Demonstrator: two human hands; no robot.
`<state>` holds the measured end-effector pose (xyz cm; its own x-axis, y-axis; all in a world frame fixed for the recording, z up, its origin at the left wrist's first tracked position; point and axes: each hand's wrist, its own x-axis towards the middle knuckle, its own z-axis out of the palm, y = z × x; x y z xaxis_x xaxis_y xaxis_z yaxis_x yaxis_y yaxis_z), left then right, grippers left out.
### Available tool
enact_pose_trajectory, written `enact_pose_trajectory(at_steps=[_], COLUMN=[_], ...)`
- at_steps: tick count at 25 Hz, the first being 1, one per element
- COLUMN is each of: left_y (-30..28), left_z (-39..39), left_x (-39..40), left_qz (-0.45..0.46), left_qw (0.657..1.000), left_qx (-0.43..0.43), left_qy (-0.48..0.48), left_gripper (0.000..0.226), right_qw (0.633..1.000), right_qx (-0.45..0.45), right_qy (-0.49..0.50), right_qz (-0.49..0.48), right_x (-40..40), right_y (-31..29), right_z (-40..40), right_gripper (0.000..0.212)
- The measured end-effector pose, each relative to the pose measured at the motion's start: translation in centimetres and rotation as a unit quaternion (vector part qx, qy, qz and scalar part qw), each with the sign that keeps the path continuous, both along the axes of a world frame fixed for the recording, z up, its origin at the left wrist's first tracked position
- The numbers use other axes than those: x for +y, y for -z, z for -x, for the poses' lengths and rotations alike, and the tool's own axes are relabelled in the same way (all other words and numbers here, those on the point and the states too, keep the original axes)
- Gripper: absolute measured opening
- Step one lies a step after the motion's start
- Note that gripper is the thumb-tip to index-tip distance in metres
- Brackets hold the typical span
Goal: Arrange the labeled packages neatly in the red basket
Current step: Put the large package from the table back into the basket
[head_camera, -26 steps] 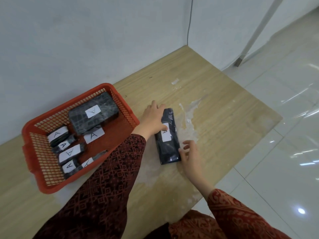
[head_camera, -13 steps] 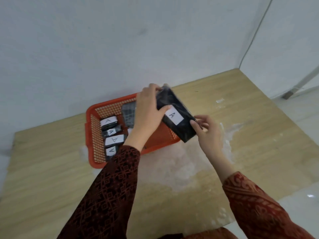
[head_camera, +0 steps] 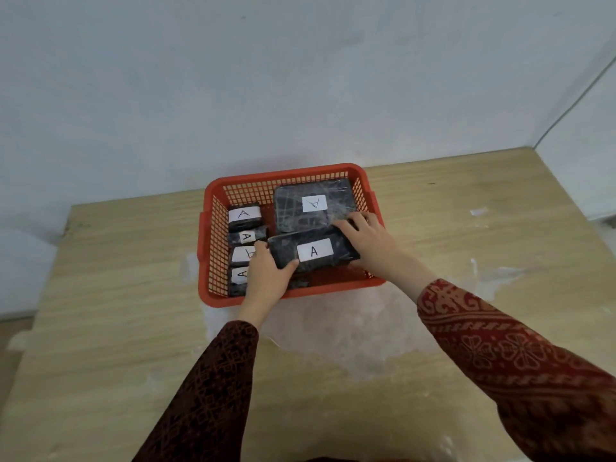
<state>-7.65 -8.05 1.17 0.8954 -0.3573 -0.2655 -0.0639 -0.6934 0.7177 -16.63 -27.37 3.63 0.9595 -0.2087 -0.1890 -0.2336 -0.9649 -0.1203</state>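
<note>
Evidently the long black package (head_camera: 313, 251), its "A" label up, was being lowered into the near right part of the red basket (head_camera: 290, 171). The left hand (head_camera: 265, 275) gripped its left end and the right hand (head_camera: 366, 238) its right. It possibly rested on something beneath; I could not tell. Next called for settling it flat beside the large package (head_camera: 313, 203) and the small packages (head_camera: 243, 216), then releasing.
</note>
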Motion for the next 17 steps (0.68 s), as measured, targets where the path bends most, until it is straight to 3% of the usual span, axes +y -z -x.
enact_pose_trajectory(at_steps=[6,11,15,17], left_y=[0.1,0.1,-0.1,-0.7], left_z=[-1.0,-1.5,-1.0,-0.6], left_x=[-0.2,-0.2,-0.3,-0.4], left_qz=[-0.069,-0.113,-0.199,-0.268], left_qw=[0.995,0.985,0.970,0.944], left_qx=[-0.012,0.012,-0.029,-0.100], left_qy=[0.069,0.132,0.140,0.164], left_gripper=[0.062,0.074,0.078,0.070], right_qw=[0.998,0.997,0.997,0.998], right_qx=[0.007,0.022,0.045,0.054], right_qy=[-0.022,-0.013,-0.019,-0.014], right_qz=[0.056,0.067,0.057,0.033], right_x=[0.1,0.4,0.6,0.8], right_y=[1.8,2.1,2.1,1.7], right_z=[0.2,-0.3,-0.7,-0.8], right_gripper=[0.095,0.090,0.086,0.080])
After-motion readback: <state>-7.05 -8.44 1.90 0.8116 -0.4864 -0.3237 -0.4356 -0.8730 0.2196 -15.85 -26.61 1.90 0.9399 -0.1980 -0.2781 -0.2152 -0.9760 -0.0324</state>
